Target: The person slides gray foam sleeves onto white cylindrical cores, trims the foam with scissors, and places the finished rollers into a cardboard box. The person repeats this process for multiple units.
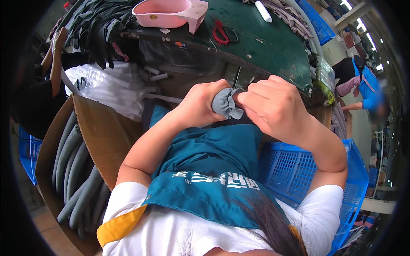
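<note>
Grey fabric piece [227, 103], bunched, sits between both hands at the green bench [273, 47] edge. Left hand [200, 104] is clenched round it; right hand [273, 106] pinches its ruffled end. Judging by this, it is being worked over a thin upright rod [236, 77]; the next move needs a steady push.

grey cloth [228, 103]: mostly hidden in left hand [200, 104] | metal rod [236, 77]: lower end hidden

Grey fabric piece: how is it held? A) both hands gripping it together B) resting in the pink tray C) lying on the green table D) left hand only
A: the grey fabric piece is bunched between the left hand and the right hand, in front of the green table.
</note>
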`<state>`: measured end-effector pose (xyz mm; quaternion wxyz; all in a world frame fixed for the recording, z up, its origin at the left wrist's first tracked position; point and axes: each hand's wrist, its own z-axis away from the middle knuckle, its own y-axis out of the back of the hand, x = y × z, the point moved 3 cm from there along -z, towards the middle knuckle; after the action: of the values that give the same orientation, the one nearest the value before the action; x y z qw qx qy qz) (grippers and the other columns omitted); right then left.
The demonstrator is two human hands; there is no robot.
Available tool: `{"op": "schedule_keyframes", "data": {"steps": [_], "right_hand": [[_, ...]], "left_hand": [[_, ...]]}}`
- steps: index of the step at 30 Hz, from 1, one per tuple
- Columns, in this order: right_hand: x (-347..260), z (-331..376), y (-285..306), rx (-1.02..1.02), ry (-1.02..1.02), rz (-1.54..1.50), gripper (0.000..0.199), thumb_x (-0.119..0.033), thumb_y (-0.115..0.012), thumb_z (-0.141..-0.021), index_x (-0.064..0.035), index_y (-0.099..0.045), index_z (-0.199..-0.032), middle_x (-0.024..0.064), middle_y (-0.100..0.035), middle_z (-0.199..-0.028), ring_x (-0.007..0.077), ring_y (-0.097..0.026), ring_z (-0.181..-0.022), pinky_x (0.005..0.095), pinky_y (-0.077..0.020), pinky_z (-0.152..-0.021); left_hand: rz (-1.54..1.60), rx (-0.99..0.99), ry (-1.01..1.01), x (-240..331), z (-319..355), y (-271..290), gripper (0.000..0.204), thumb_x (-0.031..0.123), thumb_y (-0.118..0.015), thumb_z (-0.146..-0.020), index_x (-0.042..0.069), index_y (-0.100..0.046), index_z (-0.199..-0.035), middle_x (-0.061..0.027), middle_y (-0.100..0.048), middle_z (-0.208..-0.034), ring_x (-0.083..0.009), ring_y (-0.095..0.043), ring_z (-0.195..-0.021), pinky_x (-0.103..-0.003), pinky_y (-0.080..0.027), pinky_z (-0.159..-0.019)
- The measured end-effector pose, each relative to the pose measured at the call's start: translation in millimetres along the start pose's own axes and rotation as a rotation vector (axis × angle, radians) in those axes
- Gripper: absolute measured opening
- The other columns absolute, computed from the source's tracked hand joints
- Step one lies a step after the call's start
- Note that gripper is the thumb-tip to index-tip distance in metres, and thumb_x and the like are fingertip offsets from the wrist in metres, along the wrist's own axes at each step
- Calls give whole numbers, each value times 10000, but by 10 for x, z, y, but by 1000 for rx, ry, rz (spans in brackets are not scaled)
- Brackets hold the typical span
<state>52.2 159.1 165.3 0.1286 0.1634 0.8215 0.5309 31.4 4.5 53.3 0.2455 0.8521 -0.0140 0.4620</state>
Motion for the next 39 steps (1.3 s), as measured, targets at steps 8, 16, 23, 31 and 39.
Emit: {"op": "schedule_keyframes", "data": {"steps": [8,16,23,31,39], "right_hand": [[60,48,-147,-271,-6,183,99,-113,-639,-720,-82,-545,-731,43,-580,-645,235,-611,-591,341,-454,-552],[414,183,-210,-396,-1060,-816,146,-124,-596,-790,17,-635,-800,76,-541,-589,95,-500,-550,300,-412,-526],[393,182,-78,-464,-611,-13,173,-204,-668,-795,-42,-616,-828,131,-644,-665,309,-662,-672,417,-521,-610],[586,207,-254,-877,-636,-179,254,-223,-599,-828,27,-635,-799,180,-641,-708,320,-640,-670,413,-507,-631],[532,315,-377,-782,-663,-136,292,-272,-586,-853,1,-661,-783,172,-640,-687,324,-647,-665,431,-511,-632]], "left_hand": [[-236,-85,-132,-5,-29,-111,423,194,-807,-620,74,-555,-937,-130,-624,-805,-342,-628,-778,-407,-500,-665],[-392,262,-203,-198,-215,-239,372,170,-766,-642,90,-551,-935,-92,-616,-814,-303,-634,-764,-396,-507,-653],[-422,244,-227,-263,-306,-440,387,153,-763,-615,87,-521,-909,-73,-578,-783,-279,-613,-759,-393,-488,-668],[-496,182,-272,-285,-261,-494,351,158,-743,-634,95,-525,-901,-58,-562,-762,-262,-603,-742,-382,-477,-667],[-428,163,-264,-312,-239,-432,352,184,-745,-642,94,-533,-908,-67,-581,-788,-274,-615,-776,-394,-482,-683]]}}
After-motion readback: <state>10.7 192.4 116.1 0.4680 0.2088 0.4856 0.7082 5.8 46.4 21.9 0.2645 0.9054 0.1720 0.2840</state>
